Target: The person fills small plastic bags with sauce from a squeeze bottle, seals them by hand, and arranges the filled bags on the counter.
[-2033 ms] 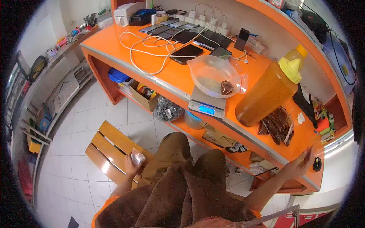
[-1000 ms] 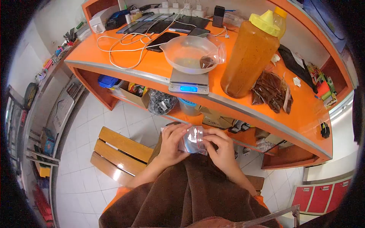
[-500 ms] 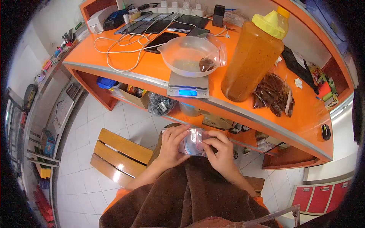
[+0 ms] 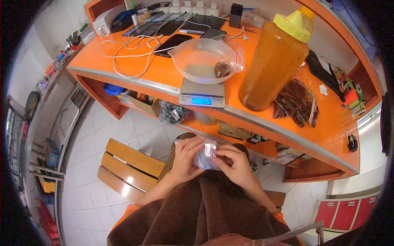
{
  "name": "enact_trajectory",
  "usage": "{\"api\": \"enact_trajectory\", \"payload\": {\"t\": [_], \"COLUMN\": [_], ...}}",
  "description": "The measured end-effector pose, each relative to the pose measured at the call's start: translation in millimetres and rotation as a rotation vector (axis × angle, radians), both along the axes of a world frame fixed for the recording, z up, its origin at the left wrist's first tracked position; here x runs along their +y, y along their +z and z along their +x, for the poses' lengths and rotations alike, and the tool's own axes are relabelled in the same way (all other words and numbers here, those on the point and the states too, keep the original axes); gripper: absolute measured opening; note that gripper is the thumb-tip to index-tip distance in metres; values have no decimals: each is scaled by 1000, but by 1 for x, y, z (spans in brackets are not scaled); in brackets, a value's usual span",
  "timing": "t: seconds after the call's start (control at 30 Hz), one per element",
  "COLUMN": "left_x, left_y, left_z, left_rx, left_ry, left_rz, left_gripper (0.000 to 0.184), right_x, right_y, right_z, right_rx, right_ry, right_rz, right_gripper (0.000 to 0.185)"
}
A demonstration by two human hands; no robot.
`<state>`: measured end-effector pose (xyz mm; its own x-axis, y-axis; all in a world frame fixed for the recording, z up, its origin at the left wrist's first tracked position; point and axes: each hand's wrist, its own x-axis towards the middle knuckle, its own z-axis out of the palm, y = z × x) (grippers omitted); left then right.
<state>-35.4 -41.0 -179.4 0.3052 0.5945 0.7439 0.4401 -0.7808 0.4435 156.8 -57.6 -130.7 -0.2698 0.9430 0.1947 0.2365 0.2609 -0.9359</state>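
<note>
My left hand is closed on the left side of a clear plastic zip bag, held over my lap. At the bag's right edge, my right hand pinches the plastic between thumb and fingers. Coloured lines run along the bag, and light glints off it; its contents cannot be made out. On the counter ahead, a small digital scale with a lit blue display carries a translucent bowl. Inside the bowl lies a small clear bag with dark brown stuff.
A tall jar of orange-brown contents with a yellow lid stands right of the scale, beside a bag of dark brown stuff. White cables and a black phone lie left. A wooden bench stands below the orange counter.
My right hand has shifted slightly left along the bag's edge, its fingers closer together. My left hand stays almost in place. The things on the counter look unmoved.
</note>
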Motion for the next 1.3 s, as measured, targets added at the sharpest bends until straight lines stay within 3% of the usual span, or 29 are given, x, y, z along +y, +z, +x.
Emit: {"api": "enact_trajectory", "payload": {"t": [0.17,0.57,0.7,0.9,1.1,1.3], "left_x": [-4,-7,-9,-10,-8,-9], "left_y": [4,12,6,10,8,10], "left_z": [5,12,14,12,9,6], "left_rx": [90,82,133,112,104,94], "left_ry": [27,76,88,68,126,180], "left_rz": [11,-88,-92,-156,-177,-176], "left_gripper": [72,65,63,64,64,64], "right_x": [2,0,-3,2,3,1], "right_y": [-6,-7,-2,-7,-5,4], "right_z": [-1,-3,-11,-2,4,8], "right_rx": [-232,-222,-343,-125,-48,-22], "right_ry": [-58,-208,-110,-99,-265,-156], "right_rz": [243,385,354,213,229,107], "right_gripper": [16,16,14,12,10,18]}}
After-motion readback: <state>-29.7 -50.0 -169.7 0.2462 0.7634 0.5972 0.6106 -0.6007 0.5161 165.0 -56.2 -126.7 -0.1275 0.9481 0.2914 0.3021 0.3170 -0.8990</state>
